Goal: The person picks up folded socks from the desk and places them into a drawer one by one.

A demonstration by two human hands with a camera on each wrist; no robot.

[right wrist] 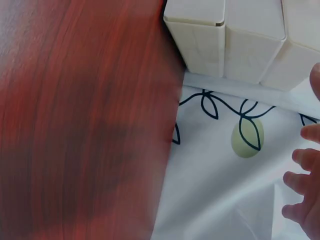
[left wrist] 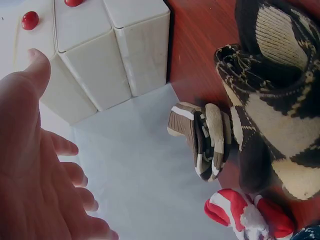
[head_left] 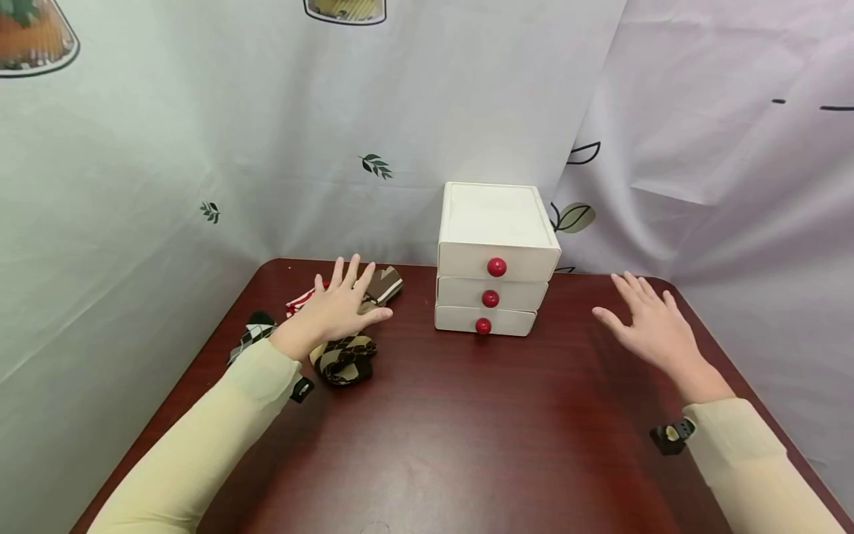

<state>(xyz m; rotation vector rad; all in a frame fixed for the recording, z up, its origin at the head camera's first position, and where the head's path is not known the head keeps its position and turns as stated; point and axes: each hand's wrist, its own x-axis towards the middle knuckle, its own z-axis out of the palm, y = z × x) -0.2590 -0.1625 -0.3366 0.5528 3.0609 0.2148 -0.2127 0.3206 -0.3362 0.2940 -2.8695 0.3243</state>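
My left hand (head_left: 336,308) hovers with spread fingers above several folded socks at the table's left side. Nearest below it is a black and tan argyle pair of socks (head_left: 343,361). A brown striped pair (left wrist: 200,137) and a red and white pair (left wrist: 245,212) lie beyond, partly hidden by the hand in the head view. Further left is a black, grey and white argyle pair (head_left: 253,334). Over the table's right side, my right hand (head_left: 654,322) is held up, fingers spread, touching nothing. Between the hands stands a white three-drawer box (head_left: 497,215), its drawers closed.
Each drawer has a round red knob (head_left: 497,267) facing me. The dark red wooden table (head_left: 427,437) has rounded back corners. Pale printed cloth (head_left: 320,148) hangs behind it and along both sides, close to the edges.
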